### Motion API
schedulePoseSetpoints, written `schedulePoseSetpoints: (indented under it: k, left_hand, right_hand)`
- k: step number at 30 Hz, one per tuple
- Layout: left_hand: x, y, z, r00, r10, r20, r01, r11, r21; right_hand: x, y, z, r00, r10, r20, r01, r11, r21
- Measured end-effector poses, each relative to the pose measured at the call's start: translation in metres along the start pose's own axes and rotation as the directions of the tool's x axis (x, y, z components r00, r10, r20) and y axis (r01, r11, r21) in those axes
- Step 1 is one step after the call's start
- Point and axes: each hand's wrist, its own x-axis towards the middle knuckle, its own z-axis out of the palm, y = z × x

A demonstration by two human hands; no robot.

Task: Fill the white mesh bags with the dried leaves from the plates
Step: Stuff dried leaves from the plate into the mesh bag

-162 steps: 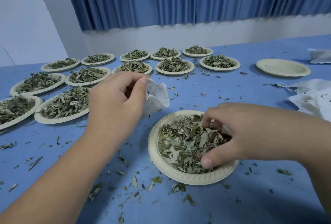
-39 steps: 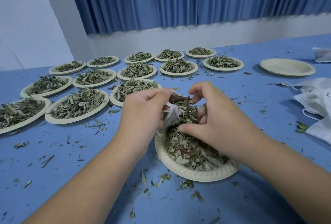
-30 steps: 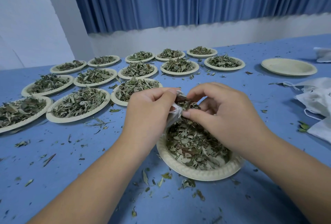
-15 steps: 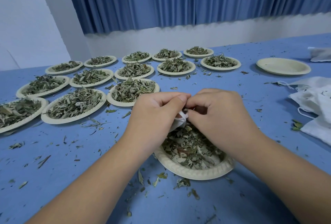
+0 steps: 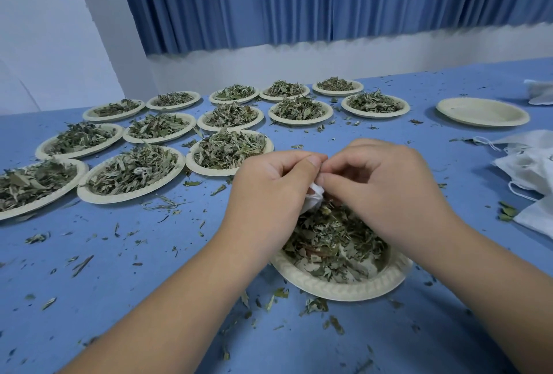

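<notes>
A white mesh bag (image 5: 314,199) is pinched between my left hand (image 5: 269,191) and my right hand (image 5: 380,185), just above a paper plate (image 5: 338,285) of dried leaves (image 5: 335,239). Only a small fold of the bag shows between the fingers; most of it is hidden under my hands. Both hands meet fingertip to fingertip over the plate's far side. The plate sits on the blue table in front of me.
Several more paper plates heaped with dried leaves (image 5: 227,150) stand in rows to the left and behind. An empty plate (image 5: 481,112) lies at the far right. A pile of white mesh bags (image 5: 529,167) rests at the right edge. Loose leaf bits litter the blue cloth.
My right hand took leaves from the plate and brought them up to the bag held by my left hand. Both hands have since closed together over the bag's mouth.
</notes>
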Motion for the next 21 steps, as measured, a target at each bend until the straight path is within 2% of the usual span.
schedulePoseSetpoints:
  k: [4, 6, 7, 10, 12, 15, 19, 21]
  left_hand:
    - [0.000, -0.002, 0.001, 1.000, 0.003, 0.025, -0.004, 0.999, 0.039]
    - [0.000, -0.002, 0.000, 1.000, 0.014, 0.023, -0.015, 0.999, 0.037]
    - [0.000, -0.001, -0.001, 1.000, 0.017, 0.009, -0.017, 1.000, 0.025]
    - [0.003, -0.001, -0.005, 0.999, 0.016, -0.052, -0.015, 1.000, 0.010]
    - [0.006, -0.001, -0.009, 0.995, 0.012, -0.098, -0.013, 1.000, -0.006]
    - [0.008, -0.002, -0.014, 0.989, 0.010, -0.151, -0.013, 1.000, -0.020]
    - [0.010, -0.002, -0.017, 0.982, -0.009, -0.190, -0.006, 0.997, -0.078]
    - [0.010, -0.002, -0.016, 0.982, -0.017, -0.186, -0.001, 0.995, -0.097]
  right_hand:
    - [-0.001, 0.001, 0.006, 0.999, -0.043, 0.029, 0.047, 0.987, -0.153]
    - [-0.001, 0.002, 0.004, 0.997, -0.034, 0.068, 0.044, 0.987, -0.153]
    - [-0.001, 0.002, 0.002, 0.996, -0.013, 0.084, 0.022, 0.994, -0.105]
    - [0.001, 0.000, -0.008, 0.984, 0.076, 0.163, -0.109, 0.972, 0.206]
    - [0.003, 0.000, -0.013, 0.978, 0.078, 0.192, -0.132, 0.950, 0.284]
    - [0.003, -0.001, -0.017, 0.982, 0.064, 0.177, -0.104, 0.968, 0.228]
    - [0.001, 0.000, -0.012, 0.960, 0.121, 0.254, -0.126, 0.992, 0.002]
    - [-0.001, 0.002, -0.004, 0.956, 0.129, 0.262, -0.136, 0.991, 0.007]
